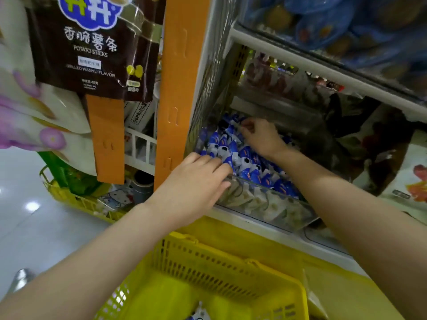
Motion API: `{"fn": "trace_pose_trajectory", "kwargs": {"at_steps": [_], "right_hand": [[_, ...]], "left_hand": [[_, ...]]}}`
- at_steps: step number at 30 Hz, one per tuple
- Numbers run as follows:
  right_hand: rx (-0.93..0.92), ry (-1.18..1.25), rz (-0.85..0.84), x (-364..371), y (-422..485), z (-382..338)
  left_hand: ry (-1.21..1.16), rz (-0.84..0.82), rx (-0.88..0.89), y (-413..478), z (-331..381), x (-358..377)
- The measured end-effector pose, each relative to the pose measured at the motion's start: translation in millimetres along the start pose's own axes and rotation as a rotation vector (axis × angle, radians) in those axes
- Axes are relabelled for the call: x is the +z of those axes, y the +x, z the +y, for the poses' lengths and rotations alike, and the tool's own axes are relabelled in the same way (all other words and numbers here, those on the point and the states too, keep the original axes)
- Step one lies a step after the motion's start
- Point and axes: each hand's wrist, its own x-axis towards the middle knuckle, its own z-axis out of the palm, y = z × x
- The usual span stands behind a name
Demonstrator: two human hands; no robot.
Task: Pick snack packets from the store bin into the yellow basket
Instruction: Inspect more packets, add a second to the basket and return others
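Note:
A clear store bin (265, 204) on a low shelf holds several small blue-and-white snack packets (245, 158). My left hand (196, 179) reaches in at the bin's front left, fingers curled down among the packets at the rim. My right hand (261, 137) is deeper in the bin, fingers curled onto packets near the back. Whether either hand has a packet in its grip is hidden by the fingers. The yellow basket (208, 273) stands below the bin, directly under my arms, with one blue-and-white packet (199, 314) showing at its bottom.
An orange shelf upright (175, 88) stands left of the bin, with a dark potato sticks bag (92, 42) hanging beside it. Another yellow basket (76, 197) with goods sits on the floor at left. Shelves with more snacks (335, 24) rise above and to the right.

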Motion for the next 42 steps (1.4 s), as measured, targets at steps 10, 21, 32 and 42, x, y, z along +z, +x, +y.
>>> {"fn": "trace_pose_trajectory", "kwargs": {"at_steps": [10,21,32,42], "right_hand": [[0.143,-0.184,-0.164,27,43,-1],[-0.077,0.210,0.409,-23,-46,-24],[-0.068,0.826,0.025,-3,-222,-40],[0.266,0.969,-0.105,37,-236,-30]], "left_hand": [[-0.063,0.043,0.038,-1,-4,2],[-0.340,0.129,-0.099,-13,16,3],[-1.494,0.177,-0.596,-66,66,-2],[-1.366,0.097,-0.628,-87,79,26]]}}
